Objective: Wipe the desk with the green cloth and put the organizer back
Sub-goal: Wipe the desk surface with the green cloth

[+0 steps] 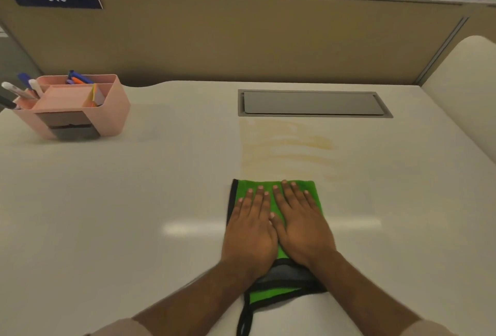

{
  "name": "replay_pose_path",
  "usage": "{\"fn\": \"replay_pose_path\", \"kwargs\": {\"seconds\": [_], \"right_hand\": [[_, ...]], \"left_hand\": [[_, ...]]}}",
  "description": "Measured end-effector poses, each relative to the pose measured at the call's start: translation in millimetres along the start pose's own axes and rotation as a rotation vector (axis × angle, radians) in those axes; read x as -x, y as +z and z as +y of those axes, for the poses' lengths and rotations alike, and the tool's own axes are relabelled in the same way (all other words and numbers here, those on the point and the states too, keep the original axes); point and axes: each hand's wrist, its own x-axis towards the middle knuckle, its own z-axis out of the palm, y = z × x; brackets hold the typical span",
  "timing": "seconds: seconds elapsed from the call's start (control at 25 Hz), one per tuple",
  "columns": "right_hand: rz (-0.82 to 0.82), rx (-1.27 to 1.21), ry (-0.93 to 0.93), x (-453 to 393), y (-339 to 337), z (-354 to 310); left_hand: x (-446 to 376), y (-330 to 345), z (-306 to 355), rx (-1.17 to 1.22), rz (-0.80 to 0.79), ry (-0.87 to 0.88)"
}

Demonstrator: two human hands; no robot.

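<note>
A green cloth [308, 188] with black edging lies flat on the white desk [134, 201], near its front middle. My left hand [251, 231] and my right hand [302, 225] press down on it side by side, palms flat and fingers stretched out. Just beyond the cloth a smeared yellowish stain [287, 142] marks the desk surface. The pink organizer [77, 106] stands at the far left of the desk, holding pens, markers and sticky notes, well apart from both hands.
A grey cable hatch [312, 103] is set flush into the desk behind the stain. A tan partition [241, 40] with a "010" label closes the back edge. A white rounded divider [464, 88] rises at the right.
</note>
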Motion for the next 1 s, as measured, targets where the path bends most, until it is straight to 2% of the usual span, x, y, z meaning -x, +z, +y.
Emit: {"fn": "replay_pose_path", "kwargs": {"seconds": [0.2,0.4,0.76,1.0], "right_hand": [[-0.031,-0.073,-0.133,-36.5,11.3,-74.6],[-0.026,-0.073,-0.142,-43.7,21.5,-100.2],[-0.006,-0.110,-0.088,-85.6,19.2,-59.5],[-0.013,-0.041,0.049,-74.6,2.8,12.9]], "left_hand": [[16.2,-23.0,-68.4,-0.030,0.005,-0.159],[18.1,-27.1,-92.7,-0.062,0.003,-0.140],[-45.0,-17.3,-89.9,-0.115,-0.102,-0.085],[-85.9,-2.3,-27.8,-0.042,-0.111,0.036]]}}
